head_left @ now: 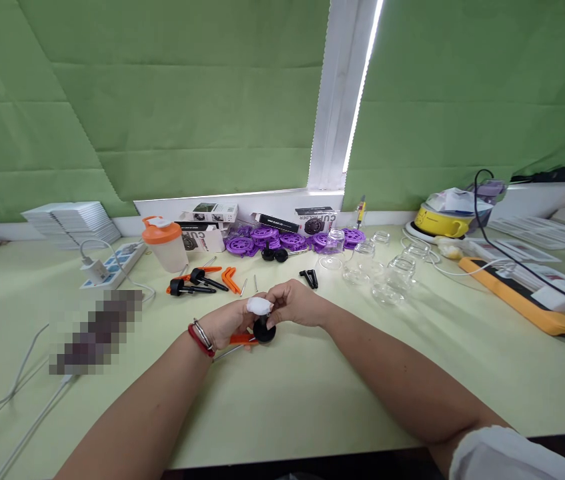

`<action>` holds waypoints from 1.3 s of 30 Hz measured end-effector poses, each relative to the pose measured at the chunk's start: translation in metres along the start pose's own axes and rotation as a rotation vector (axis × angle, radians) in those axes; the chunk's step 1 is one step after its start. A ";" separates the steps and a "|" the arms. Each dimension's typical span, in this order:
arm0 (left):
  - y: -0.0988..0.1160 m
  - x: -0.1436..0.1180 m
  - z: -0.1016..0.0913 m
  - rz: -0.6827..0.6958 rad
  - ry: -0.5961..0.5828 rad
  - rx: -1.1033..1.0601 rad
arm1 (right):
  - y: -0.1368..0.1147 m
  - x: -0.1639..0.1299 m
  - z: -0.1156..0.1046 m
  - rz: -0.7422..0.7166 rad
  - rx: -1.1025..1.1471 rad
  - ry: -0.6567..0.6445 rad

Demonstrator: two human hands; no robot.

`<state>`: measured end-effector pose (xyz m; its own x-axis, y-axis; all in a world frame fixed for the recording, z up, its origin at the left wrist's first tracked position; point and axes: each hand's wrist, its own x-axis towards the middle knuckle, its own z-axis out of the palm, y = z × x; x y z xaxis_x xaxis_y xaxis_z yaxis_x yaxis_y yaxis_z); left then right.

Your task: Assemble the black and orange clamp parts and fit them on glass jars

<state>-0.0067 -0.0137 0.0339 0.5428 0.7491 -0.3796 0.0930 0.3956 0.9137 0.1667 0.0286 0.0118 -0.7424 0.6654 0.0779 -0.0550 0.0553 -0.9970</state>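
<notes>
Hands [289,305] before purple discs [263,235], perhaps plastic

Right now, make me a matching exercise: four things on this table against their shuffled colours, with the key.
Things:
1. Round part between left hand and right hand
2. Shaker lid
3. Slotted discs by the boxes
4. Handled bowl

Colours:
A. Purple
B. Yellow
C. Black
D. Orange

Pairs: 1-C, 2-D, 3-A, 4-B

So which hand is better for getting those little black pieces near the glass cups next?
Probably the right hand: the black pieces lie just beyond it, while the left hand is farther off.
</notes>
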 end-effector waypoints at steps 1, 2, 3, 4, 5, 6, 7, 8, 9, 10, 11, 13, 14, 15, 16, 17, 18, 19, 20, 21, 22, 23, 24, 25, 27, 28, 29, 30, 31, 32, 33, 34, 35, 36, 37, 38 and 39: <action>0.001 0.000 0.001 0.003 -0.004 0.000 | 0.001 0.000 0.000 -0.005 -0.009 0.008; 0.001 -0.001 0.002 0.006 -0.008 -0.001 | 0.002 0.000 0.000 -0.009 -0.015 0.015; 0.002 -0.001 0.002 0.008 -0.008 -0.003 | 0.003 0.001 0.000 -0.014 -0.020 0.018; 0.003 -0.002 0.004 0.008 -0.005 -0.003 | 0.003 0.001 0.000 -0.019 -0.023 0.019; 0.004 -0.002 0.004 0.007 -0.002 -0.002 | 0.004 0.001 0.000 -0.023 -0.024 0.017; 0.005 -0.003 0.005 0.006 -0.001 0.000 | 0.004 0.001 0.000 -0.028 -0.025 0.014; 0.006 -0.003 0.006 0.008 -0.002 0.003 | 0.004 0.000 0.001 -0.033 -0.028 0.012; 0.006 -0.004 0.006 0.009 -0.007 0.006 | 0.004 0.000 0.001 -0.040 -0.033 0.012; 0.007 -0.004 0.007 0.009 -0.014 0.009 | 0.004 0.000 0.001 -0.047 -0.040 0.014; 0.007 -0.004 0.007 0.008 -0.020 0.010 | 0.004 0.000 0.001 -0.054 -0.047 0.015; 0.007 -0.004 0.006 0.003 -0.023 0.010 | 0.005 0.000 0.000 -0.060 -0.051 0.016; 0.006 -0.004 0.006 -0.003 -0.018 0.007 | 0.005 0.000 0.000 -0.066 -0.053 0.013; 0.005 -0.003 0.005 -0.003 -0.015 0.005 | 0.006 0.001 0.000 -0.064 -0.053 0.010; 0.005 -0.003 0.005 -0.001 -0.013 0.003 | 0.006 0.001 0.000 -0.061 -0.053 0.009; 0.004 -0.003 0.004 0.002 -0.012 0.002 | 0.006 0.001 0.000 -0.058 -0.055 0.010; 0.004 -0.002 0.004 0.003 -0.011 0.001 | 0.007 0.001 0.000 -0.055 -0.057 0.010; 0.003 -0.002 0.003 0.000 -0.010 0.002 | 0.007 0.001 0.000 -0.051 -0.059 0.011; 0.003 -0.001 0.003 -0.007 -0.009 0.003 | 0.007 0.001 0.000 -0.050 -0.058 0.012; 0.002 -0.001 0.002 -0.012 -0.008 0.003 | 0.007 0.001 0.000 -0.050 -0.057 0.013; 0.002 -0.001 0.002 -0.015 -0.009 0.001 | 0.007 0.001 0.000 -0.050 -0.056 0.012; 0.002 0.000 0.001 -0.016 -0.012 -0.002 | 0.006 0.001 0.000 -0.052 -0.052 0.011; 0.001 0.000 0.001 -0.015 -0.018 -0.006 | 0.006 0.000 0.000 -0.053 -0.046 0.011; 0.001 0.001 0.000 -0.010 -0.026 -0.010 | 0.006 0.000 -0.001 -0.051 -0.038 0.011; 0.001 0.001 0.000 -0.005 -0.034 -0.013 | 0.006 0.000 -0.001 -0.049 -0.029 0.010; 0.000 0.001 -0.001 0.003 -0.051 -0.019 | 0.006 -0.001 -0.001 -0.052 -0.013 0.009; -0.001 0.001 -0.002 0.013 -0.058 -0.024 | 0.007 -0.001 -0.001 -0.058 -0.010 0.008; -0.001 0.002 -0.002 0.026 -0.062 -0.031 | 0.007 -0.001 -0.001 -0.065 -0.011 0.006; -0.001 0.002 -0.003 0.037 -0.065 -0.038 | 0.007 -0.001 -0.002 -0.073 -0.015 0.006; -0.002 0.002 -0.003 0.043 -0.066 -0.043 | 0.007 -0.001 -0.002 -0.079 -0.022 0.007; -0.002 0.002 -0.004 0.043 -0.065 -0.046 | 0.007 -0.001 -0.002 -0.080 -0.033 0.007; -0.002 0.002 -0.004 0.038 -0.062 -0.047 | 0.007 -0.001 -0.003 -0.079 -0.046 0.008; -0.002 0.003 -0.004 0.030 -0.059 -0.048 | 0.007 -0.002 -0.003 -0.078 -0.061 0.010; -0.002 0.003 -0.004 0.023 -0.058 -0.049 | 0.007 -0.002 -0.003 -0.077 -0.079 0.012; -0.002 0.002 -0.004 0.017 -0.056 -0.052 | 0.006 -0.003 -0.003 -0.076 -0.097 0.016; -0.001 0.002 -0.004 0.014 -0.057 -0.055 | 0.006 -0.003 -0.003 -0.075 -0.115 0.021; -0.001 0.002 -0.004 0.012 -0.060 -0.059 | 0.005 -0.004 -0.002 -0.074 -0.132 0.026; -0.001 0.002 -0.004 0.011 -0.067 -0.063 | 0.004 -0.004 -0.002 -0.074 -0.146 0.031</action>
<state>-0.0086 -0.0106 0.0321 0.5981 0.7172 -0.3575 0.0357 0.4218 0.9060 0.1708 0.0278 0.0071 -0.7188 0.6782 0.1530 -0.0090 0.2109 -0.9775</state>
